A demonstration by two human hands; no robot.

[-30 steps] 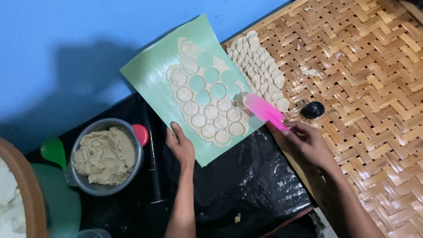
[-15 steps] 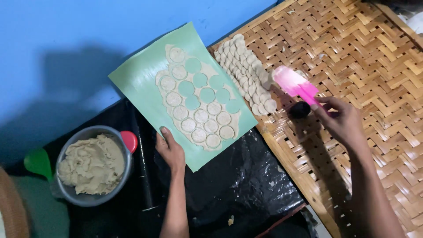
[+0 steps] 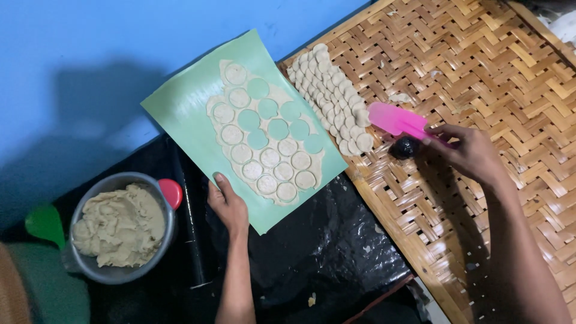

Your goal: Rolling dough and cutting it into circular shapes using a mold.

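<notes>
My left hand (image 3: 228, 203) rests on the near edge of a pale green sheet (image 3: 180, 108), fingers flat on it. On the sheet lies a thin layer of dough (image 3: 270, 157) cut into round discs, with several holes where discs are gone. My right hand (image 3: 471, 153) grips the handle of a pink spatula (image 3: 396, 119) over the woven bamboo tray (image 3: 510, 78). The spatula blade hovers just right of two rows of overlapping dough discs (image 3: 333, 99) laid on the tray. A small black round object (image 3: 405, 147) sits beside my right hand.
A metal bowl (image 3: 108, 273) of beige dough stands at the lower left with a red round piece (image 3: 171, 192) at its rim. A green scoop (image 3: 45, 223) lies left of it. Black plastic (image 3: 318, 252) covers the surface under the sheet. A blue wall is behind.
My right hand carried the pink spatula from the green sheet's right edge out over the bamboo tray. The left hand stayed on the sheet. The view shifted slightly.
</notes>
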